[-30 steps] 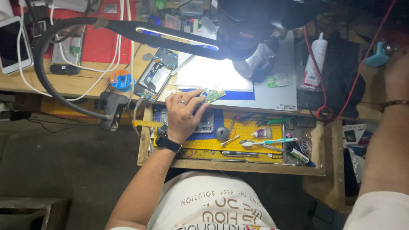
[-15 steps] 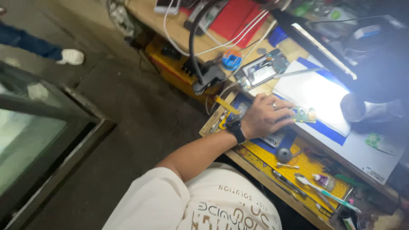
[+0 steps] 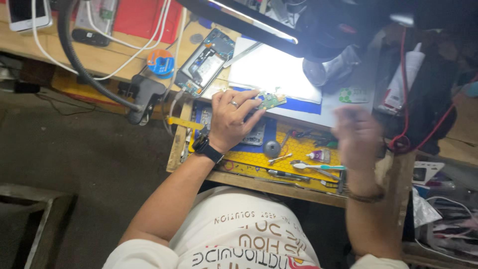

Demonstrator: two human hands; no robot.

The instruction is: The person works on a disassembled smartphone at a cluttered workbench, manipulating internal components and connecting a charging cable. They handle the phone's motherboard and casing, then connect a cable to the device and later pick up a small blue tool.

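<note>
The wooden worktop (image 3: 59,55) carries a white lit mat (image 3: 274,74) just beyond the left hand (image 3: 230,121), whose fingertips pinch a small green circuit board (image 3: 271,101) at the mat's near edge. The right hand (image 3: 357,137) is blurred, its grip unreadable, above a yellow tray (image 3: 298,149). A green-and-white label (image 3: 354,95) lies beyond it.

Dim workshop, seen from above. Bare grey concrete floor (image 3: 84,164) along the left, with a dark metal frame (image 3: 30,219) in the lower left corner. Worn pale wooden workbench (image 3: 59,52) across the top, fronted by a shallow open wooden drawer (image 3: 175,144). Long black lamp bar with 1 bright white light strip (image 3: 249,20) overhead, on a black flexible gooseneck arm (image 3: 79,65) clamped to the bench edge.
</note>
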